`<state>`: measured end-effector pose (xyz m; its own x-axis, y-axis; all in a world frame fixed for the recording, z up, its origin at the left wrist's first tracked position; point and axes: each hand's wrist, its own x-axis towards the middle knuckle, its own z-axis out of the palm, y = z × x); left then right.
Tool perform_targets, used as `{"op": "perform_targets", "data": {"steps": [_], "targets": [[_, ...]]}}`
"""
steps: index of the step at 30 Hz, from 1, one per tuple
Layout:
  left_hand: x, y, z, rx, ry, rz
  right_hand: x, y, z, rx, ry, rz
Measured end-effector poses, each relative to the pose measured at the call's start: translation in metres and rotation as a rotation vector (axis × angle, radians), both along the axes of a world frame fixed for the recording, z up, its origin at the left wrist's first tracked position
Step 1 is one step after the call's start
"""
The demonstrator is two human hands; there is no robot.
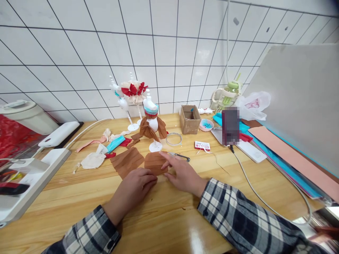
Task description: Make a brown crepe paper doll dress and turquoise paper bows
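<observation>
Two pieces of brown crepe paper lie side by side on the wooden table: a left piece (128, 162) and a right piece (155, 159). My left hand (136, 187) rests at the near edge of the right piece, fingers curled together on it; its fingertips are partly hidden. Over that piece's right side lies my right hand (182, 173), index finger stretched out and thumb apart. Just beyond stands a small white mannequin (152, 120) dressed in brown, red and blue paper, on a round white base. Small scissors (180, 156) lie beyond my right hand.
Behind stand more mannequins, one with a red-bowed dress (135, 91). Scraps (94, 158) lie left; a metal ring (174, 139), cardboard box (190, 119) and pink bowl (206, 125) lie beyond. A power strip (39, 183) borders the left; a cable and coloured sheets (286, 151) the right.
</observation>
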<state>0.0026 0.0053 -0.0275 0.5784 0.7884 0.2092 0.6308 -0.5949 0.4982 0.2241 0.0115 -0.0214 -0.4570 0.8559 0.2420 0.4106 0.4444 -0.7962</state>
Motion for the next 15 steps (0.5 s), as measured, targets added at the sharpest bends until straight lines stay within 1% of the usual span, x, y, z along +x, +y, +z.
{"op": "perform_targets", "data": {"steps": [1, 3, 6, 11, 13, 15], "targets": [[0.002, -0.003, 0.000, -0.005, -0.007, -0.008, -0.003, -0.001, -0.002, 0.061, -0.088, -0.014], [0.005, -0.007, 0.001, 0.013, 0.032, -0.015, -0.007, -0.001, -0.006, 0.110, -0.185, -0.013], [0.007, -0.011, 0.002, 0.032, 0.133, 0.007, -0.008, 0.000, -0.010, 0.104, -0.247, -0.010], [0.013, -0.011, 0.001, 0.040, 0.162, 0.090, -0.006, 0.000, -0.012, 0.082, -0.279, -0.015], [0.015, -0.010, 0.000, 0.070, 0.126, 0.109, -0.006, 0.000, -0.012, 0.093, -0.306, -0.018], [0.015, -0.009, -0.002, 0.069, 0.035, 0.128, -0.006, 0.000, -0.011, 0.094, -0.320, -0.011]]}}
